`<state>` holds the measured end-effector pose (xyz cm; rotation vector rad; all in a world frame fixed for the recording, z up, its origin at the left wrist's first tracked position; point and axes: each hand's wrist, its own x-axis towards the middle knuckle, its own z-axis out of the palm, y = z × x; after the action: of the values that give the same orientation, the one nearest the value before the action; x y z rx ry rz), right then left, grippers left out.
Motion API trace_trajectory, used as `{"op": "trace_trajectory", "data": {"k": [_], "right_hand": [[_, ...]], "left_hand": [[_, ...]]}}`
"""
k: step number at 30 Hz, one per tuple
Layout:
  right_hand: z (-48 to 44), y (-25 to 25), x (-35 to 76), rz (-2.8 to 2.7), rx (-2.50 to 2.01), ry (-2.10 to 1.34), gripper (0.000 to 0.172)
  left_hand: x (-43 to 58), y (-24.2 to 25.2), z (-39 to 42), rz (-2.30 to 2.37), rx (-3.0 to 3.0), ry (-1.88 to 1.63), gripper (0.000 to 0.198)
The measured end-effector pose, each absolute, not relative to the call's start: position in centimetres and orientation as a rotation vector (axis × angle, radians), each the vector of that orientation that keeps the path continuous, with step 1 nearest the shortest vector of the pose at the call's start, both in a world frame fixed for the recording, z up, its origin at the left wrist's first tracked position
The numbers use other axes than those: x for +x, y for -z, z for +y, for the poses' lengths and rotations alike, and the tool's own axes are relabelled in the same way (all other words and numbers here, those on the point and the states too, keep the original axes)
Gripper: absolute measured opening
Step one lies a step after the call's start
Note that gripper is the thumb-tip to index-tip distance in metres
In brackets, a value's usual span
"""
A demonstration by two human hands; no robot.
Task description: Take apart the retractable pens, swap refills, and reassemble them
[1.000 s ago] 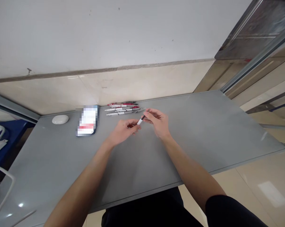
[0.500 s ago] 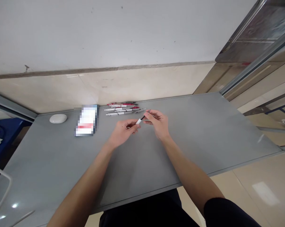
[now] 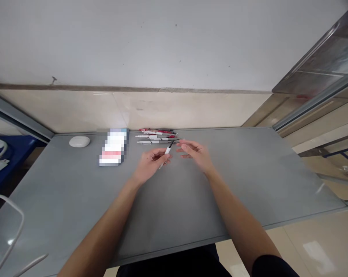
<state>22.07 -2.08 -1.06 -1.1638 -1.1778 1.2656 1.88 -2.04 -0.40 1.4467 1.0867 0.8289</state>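
Observation:
My left hand (image 3: 150,163) is closed around a white pen with a dark front part (image 3: 167,150), which it holds tilted above the table. To its right, my right hand (image 3: 196,154) is apart from the pen, its fingers spread and slightly blurred. I make out nothing between those fingers. Just beyond both hands lies a bunch of white and red pens (image 3: 155,136), side by side on the grey table (image 3: 174,204). The rear end of the held pen is partly hidden by my left fingers.
A phone with a blurred-out screen (image 3: 114,148) lies left of the pens. Farther left sits a white rounded case (image 3: 79,141). A white cable (image 3: 19,217) curves at the lower left. Behind the table rises a wall (image 3: 162,107).
My right hand has let go of the pen's front part and drawn back to the right, fingers opening. My left hand keeps the pen, now tilted more upright. The view has shifted slightly.

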Motion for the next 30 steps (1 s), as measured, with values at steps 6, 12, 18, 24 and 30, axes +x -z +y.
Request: {"op": "trace_trajectory", "data": {"k": [6,12,18,24,30], "right_hand": [[0.6,1.6,24.5,-1.622,-1.443,-0.783,0.021],[2.4,0.6,24.4,-2.293,-1.636,-0.242,0.029],[4.1,0.5,24.1,-2.582,-1.576,0.019,0.034],[5.4,1.0,24.3,-2.702,-1.444,0.095,0.037],[5.8,0.6,24.0,-2.698,-1.414,0.017,0.037]], "left_hand": [[1.1,1.2,-1.9,0.935,1.097,-0.985,0.038],[0.7,1.7,-1.8,0.913,1.037,-0.996,0.035],[0.5,1.9,-1.6,0.923,1.038,-0.986,0.034],[0.6,2.0,-1.7,0.917,1.025,-0.977,0.032],[0.6,1.9,-1.6,0.905,1.03,-0.977,0.028]]}}
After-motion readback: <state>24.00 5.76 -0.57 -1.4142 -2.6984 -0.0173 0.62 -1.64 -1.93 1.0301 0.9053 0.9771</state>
